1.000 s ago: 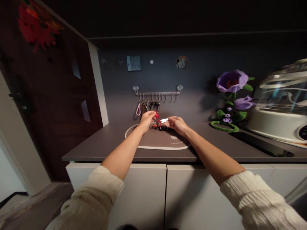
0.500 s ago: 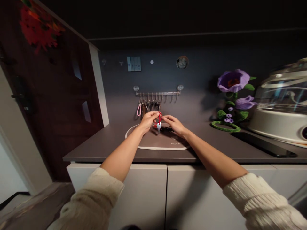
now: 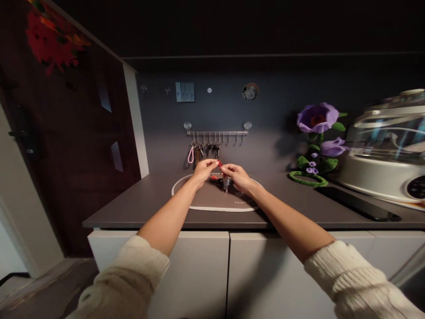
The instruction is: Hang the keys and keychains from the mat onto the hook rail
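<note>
Above the mat, my left hand (image 3: 203, 171) pinches one end of a small red cord (image 3: 219, 163) between thumb and fingertips. My right hand (image 3: 241, 177) is closed on the cord's other side, its fingertips almost meeting the left ones. Below the right fingers hangs a key (image 3: 226, 184) with a pale head, pointing down. Behind it, partly hidden by the hands, a red and black item (image 3: 215, 178) lies on the brown mat (image 3: 212, 203) with the white rim.
On the wall, a hook rail (image 3: 219, 133) carries several keys and a pink loop (image 3: 191, 155). To the right stand purple flowers (image 3: 318, 118), a black phone-like slab (image 3: 358, 204) and a large cream appliance (image 3: 375, 170). A dark door (image 3: 83, 177) is at left.
My right hand has moved in and closed on the red cord, which now shows only as a short piece between both hands. The key has shifted slightly right. The view has tilted a little.
</note>
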`<state>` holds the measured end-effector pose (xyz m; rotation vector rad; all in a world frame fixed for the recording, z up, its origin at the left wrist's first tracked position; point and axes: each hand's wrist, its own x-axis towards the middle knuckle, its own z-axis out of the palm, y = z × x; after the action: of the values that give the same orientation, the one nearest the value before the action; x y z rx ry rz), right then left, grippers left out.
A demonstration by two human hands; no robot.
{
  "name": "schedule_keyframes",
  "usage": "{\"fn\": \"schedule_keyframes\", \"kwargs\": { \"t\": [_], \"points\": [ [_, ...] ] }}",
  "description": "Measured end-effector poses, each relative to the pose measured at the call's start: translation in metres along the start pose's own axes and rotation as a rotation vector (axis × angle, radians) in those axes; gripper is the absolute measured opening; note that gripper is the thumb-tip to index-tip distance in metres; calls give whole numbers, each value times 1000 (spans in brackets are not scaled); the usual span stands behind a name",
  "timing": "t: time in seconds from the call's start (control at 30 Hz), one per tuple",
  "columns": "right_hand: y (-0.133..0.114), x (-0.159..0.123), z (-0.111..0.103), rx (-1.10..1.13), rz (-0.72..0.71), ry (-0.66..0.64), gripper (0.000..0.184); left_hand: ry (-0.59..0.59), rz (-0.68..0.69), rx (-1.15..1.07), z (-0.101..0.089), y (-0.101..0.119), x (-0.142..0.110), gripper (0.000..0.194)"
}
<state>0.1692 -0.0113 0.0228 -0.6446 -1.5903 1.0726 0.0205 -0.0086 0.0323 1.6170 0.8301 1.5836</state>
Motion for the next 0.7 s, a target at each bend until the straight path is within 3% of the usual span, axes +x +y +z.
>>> {"fn": "schedule_keyframes", "kwargs": {
  "t": [0.23,0.4,0.57,0.7],
  "points": [
    [-5,-1,-1,-11,9,46,28,29,-24,118,-1,-4,-2,29],
    [-10,9,-10,-18,22,77,29,101,85,488,-1,-15,-3,39],
    [-20,39,-18,-57,8,236,22,37,237,899,0,-23,-8,29],
    [-28,64,-20,-20,45,314,14,12,241,1058,1,-24,-11,29]
  ]
}}
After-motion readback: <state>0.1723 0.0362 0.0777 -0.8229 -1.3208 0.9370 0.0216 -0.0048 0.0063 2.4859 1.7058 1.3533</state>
